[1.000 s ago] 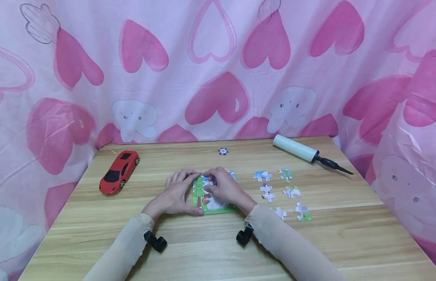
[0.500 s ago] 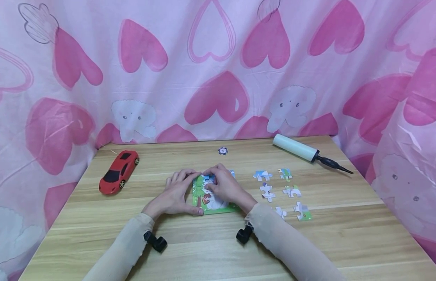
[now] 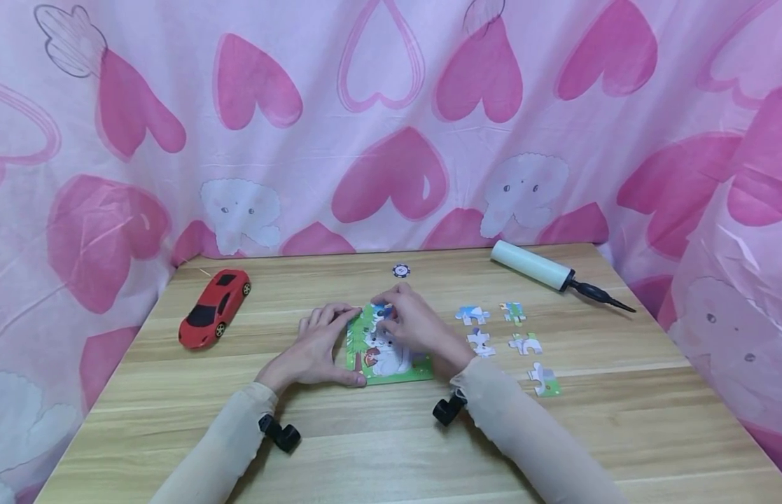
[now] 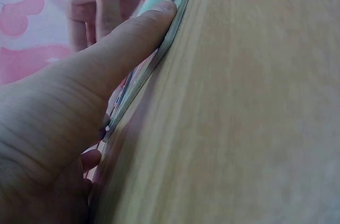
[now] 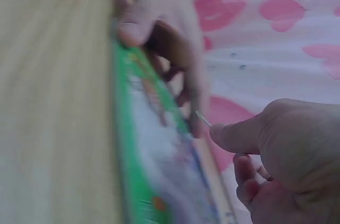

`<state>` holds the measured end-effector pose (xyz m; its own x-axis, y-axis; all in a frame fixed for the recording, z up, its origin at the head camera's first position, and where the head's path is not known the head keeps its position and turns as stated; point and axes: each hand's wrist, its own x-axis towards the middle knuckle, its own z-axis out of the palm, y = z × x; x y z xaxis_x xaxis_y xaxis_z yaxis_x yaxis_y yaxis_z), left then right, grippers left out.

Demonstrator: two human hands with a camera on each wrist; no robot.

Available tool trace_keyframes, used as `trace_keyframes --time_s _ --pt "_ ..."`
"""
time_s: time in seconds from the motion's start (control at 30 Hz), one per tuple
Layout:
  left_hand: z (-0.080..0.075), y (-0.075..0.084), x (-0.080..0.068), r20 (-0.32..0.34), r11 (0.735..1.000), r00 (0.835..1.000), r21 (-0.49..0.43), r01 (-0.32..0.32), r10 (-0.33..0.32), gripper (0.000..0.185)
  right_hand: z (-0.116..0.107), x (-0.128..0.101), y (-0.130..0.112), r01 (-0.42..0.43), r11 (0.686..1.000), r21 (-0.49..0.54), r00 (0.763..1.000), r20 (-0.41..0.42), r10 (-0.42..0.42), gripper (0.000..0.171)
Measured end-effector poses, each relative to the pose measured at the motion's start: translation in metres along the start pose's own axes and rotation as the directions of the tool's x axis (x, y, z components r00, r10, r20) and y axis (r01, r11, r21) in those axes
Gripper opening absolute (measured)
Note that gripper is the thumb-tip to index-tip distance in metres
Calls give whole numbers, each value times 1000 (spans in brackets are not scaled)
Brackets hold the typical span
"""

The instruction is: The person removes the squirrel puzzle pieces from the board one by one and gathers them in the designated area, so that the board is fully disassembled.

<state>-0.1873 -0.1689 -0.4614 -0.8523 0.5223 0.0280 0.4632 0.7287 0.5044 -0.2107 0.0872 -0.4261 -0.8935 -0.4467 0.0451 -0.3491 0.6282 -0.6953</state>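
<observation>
Far left of the head view, a red toy car (image 3: 213,308) sits on the wooden table (image 3: 391,448), nose toward the upper right. Left of center, the left hand (image 3: 315,350) lies flat against the left edge of the puzzle board (image 3: 387,360); fingers straight, thumb (image 4: 139,38) pressed along the near edge, bracing it, not curled round it. The board sits flat at frame center, a bit above the middle of the table. Its long axis runs front to back, away from the person, with the picture's green strip at the near end.

Just right, the right hand (image 3: 416,329) hovers over the board's far end, fingertips curled and pinching a small blue puzzle piece (image 3: 383,313). The step looks like seating that piece in the top row. The next move likely calls for lining up the tabs and pressing down while the left hand keeps bracing.

Further right, loose pieces (image 3: 510,339) lie scattered, apart from the board. A small round token (image 3: 400,270) sits behind the board. Upper right, a hand pump (image 3: 554,274) lies diagonally, nozzle pointing right.
</observation>
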Motion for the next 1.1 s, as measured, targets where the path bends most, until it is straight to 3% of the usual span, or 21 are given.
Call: trace_keyframes --time_s 0.3,0.53,0.77,1.1 --pt "0 0 -1 11 1000 1000 -23 9 -9 133 -58 -13 4 87 996 25 991 -102 -84 47" --pt "-1 0 -2 11 999 1000 -37 13 -12 133 -95 -27 21 154 988 12 973 -176 -150 45" --pt "-1 -1 -2 13 999 1000 -34 17 -16 132 -109 -37 43 137 990 -19 975 -175 -138 46" --pt "0 -1 0 16 999 1000 -29 14 -14 131 -114 -43 63 54 998 -24 989 -136 -57 47"
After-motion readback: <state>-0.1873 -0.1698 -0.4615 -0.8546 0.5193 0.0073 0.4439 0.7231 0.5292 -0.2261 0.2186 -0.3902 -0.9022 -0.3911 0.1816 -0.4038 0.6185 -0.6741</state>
